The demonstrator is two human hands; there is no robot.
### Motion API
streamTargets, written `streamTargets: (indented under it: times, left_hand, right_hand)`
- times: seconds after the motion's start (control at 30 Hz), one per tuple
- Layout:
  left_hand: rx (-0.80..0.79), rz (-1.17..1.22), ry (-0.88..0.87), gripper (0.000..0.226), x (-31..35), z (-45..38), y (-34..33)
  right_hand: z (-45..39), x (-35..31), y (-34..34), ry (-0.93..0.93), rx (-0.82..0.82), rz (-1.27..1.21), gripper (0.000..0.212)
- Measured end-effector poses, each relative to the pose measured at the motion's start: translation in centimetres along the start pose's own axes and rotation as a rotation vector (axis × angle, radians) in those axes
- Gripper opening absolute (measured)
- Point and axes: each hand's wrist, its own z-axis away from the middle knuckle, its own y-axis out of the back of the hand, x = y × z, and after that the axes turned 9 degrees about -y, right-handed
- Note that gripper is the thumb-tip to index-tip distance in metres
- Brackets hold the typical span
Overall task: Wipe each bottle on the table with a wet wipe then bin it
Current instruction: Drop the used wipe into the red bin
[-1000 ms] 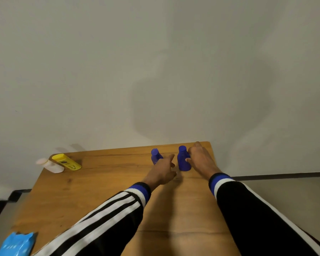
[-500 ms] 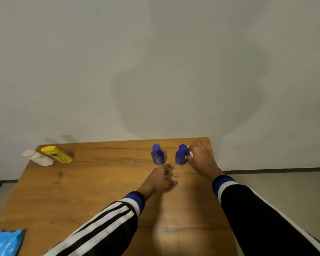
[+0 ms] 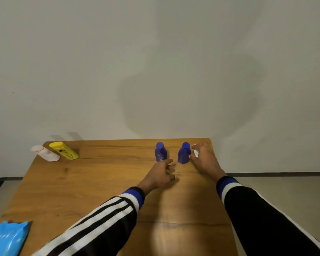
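Wooden table point(image 3: 81, 182) against a pale wall. Near the far edge, two dark blue bottles upright and a little apart: the left blue bottle point(image 3: 160, 152), its label facing the camera, and the right blue bottle point(image 3: 183, 153), plain side showing. Right hand point(image 3: 204, 159) just beside the right blue bottle, fingers curled round a scrap of white wet wipe point(image 3: 195, 152), fingertips touching the bottle's side; whether the bottle itself is gripped, impossible to tell. Left hand point(image 3: 160, 174) low over the tabletop in front of the bottles, fingers loosely bent, holding nothing. At the far left corner, a yellow bottle point(image 3: 64, 150) and a white bottle point(image 3: 44, 153) side by side, touching. At the near left edge, a blue wet wipe pack point(image 3: 7, 237), partly cut off.
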Motion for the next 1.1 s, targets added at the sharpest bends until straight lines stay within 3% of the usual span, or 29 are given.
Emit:
streamTargets:
  times: [0.1,0.23,0.33,0.47,0.53,0.6,0.7,0.83,0.97,1.1]
  left_hand:
    - [0.017,0.044,0.015,0.075,-0.5,1.6,-0.1]
    - [0.064,0.144,0.048,0.072,-0.8,4.8,-0.2]
    - [0.106,0.375,0.097,0.061,-0.4,7.5,0.4]
    - [0.102,0.698,0.155,0.041,0.8,13.2,2.2]
    - [0.119,0.775,0.134,0.034,0.2,16.8,3.3]
    - [0.176,0.839,0.131,0.032,-1.1,20.1,4.4]
    - [0.283,0.917,0.154,0.03,-3.8,24.8,6.7]
    - [0.382,0.986,0.155,0.02,-6.9,29.8,10.5]
    - [0.478,1.104,0.139,0.014,-10.1,34.2,14.6]
    - [0.553,1.188,0.077,0.029,-14.6,39.6,18.0]
  right_hand:
    - [2.5,0.4,0.3,-0.135,0.064,-0.285,0.05]
    - [7.9,0.8,-0.6,-0.34,0.018,-0.683,0.06]
    - [12.0,-0.7,-1.6,-0.467,-0.111,-0.969,0.065]
    - [17.8,-5.7,-2.5,-0.526,-0.362,-1.385,0.048]
    - [20.1,-8.3,-2.9,-0.528,-0.48,-1.48,0.04]
    - [22.1,-10.9,-3.0,-0.497,-0.601,-1.428,0.034]
    - [25.0,-14.8,-3.6,-0.362,-0.713,-1.149,0.035]
    - [27.5,-19.5,-5.9,-0.194,-0.633,-0.727,0.023]
    - [29.9,-24.2,-9.5,-0.143,-0.598,-0.692,0.019]
    - [33.3,-29.2,-13.8,-0.077,-0.635,-0.686,0.014]
